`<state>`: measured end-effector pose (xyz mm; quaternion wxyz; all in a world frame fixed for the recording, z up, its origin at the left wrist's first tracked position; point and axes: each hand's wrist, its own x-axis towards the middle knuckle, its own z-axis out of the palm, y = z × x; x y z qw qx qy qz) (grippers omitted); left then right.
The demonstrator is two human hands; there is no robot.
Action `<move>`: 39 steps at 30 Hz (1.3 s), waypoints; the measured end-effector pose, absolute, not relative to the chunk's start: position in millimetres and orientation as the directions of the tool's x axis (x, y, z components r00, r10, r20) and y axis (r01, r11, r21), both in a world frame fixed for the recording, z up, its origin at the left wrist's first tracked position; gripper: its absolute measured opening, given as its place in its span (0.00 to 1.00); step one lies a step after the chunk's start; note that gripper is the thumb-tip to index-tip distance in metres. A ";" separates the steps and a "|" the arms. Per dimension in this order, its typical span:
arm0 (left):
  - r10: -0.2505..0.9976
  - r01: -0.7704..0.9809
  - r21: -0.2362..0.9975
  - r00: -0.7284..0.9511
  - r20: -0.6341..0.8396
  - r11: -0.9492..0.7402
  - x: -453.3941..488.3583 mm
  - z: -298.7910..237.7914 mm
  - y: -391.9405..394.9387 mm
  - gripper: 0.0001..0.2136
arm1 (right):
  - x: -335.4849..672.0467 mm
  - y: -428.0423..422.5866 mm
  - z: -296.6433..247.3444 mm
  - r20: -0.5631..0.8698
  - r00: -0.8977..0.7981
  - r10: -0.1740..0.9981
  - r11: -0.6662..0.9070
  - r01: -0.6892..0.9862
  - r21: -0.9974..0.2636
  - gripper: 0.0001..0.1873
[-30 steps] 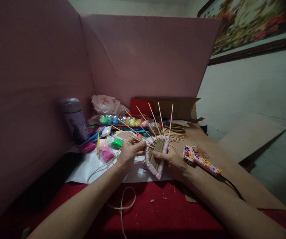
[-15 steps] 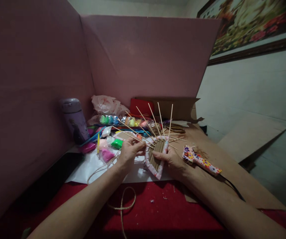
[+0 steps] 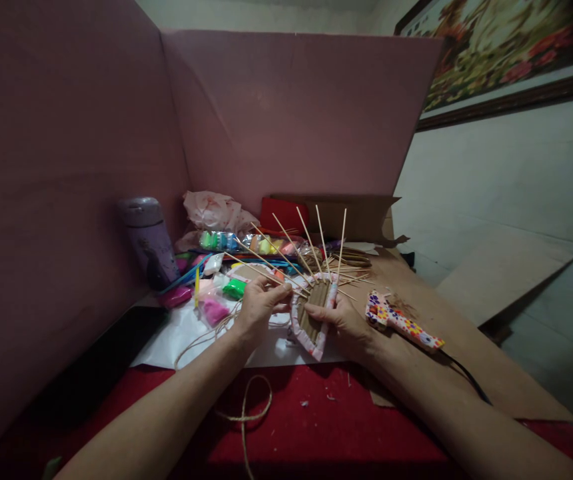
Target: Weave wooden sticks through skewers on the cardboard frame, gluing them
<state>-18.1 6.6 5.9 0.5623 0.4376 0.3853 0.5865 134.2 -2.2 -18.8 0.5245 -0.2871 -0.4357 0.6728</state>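
My right hand (image 3: 349,323) grips a half-round piece of corrugated cardboard (image 3: 311,325), thumb on its ribbed face. Pinkish patterned fabric wraps the cardboard's rim. Several thin wooden sticks (image 3: 308,230) fan out from its curved edge, pointing up and to the left. My left hand (image 3: 261,303) is closed, pinching the lowest stick (image 3: 251,268) close to where it meets the cardboard. Behind the left hand lies another fabric-edged cardboard piece (image 3: 251,272), partly covered. A flower-patterned glue gun (image 3: 404,323) rests to the right of my right hand.
A purple bottle (image 3: 149,243) stands at the left, near packs of coloured clay (image 3: 236,289). Twine (image 3: 244,419) trails over the red cloth (image 3: 311,433). Brown cardboard (image 3: 486,373) covers the right side, with the glue gun's black cord (image 3: 469,380) across it. Pink panels (image 3: 296,113) rise behind.
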 end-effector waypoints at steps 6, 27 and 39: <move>0.998 -0.318 0.945 -0.020 0.066 -0.069 -16.4 3.3 7.9 0.15 | 133.8 -3.0 -17.2 0.071 -0.294 0.953 -0.073 -0.449 -0.890 0.17; 0.996 -0.337 0.940 0.043 0.073 -0.055 -15.6 6.0 3.4 0.16 | 133.6 -4.6 -16.3 0.069 -0.308 0.949 -0.077 -0.437 -0.896 0.19; 0.996 -0.312 0.949 0.065 0.068 -0.044 -14.8 8.3 0.5 0.17 | 133.8 -5.9 -14.2 0.051 -0.298 0.953 -0.087 -0.434 -0.896 0.17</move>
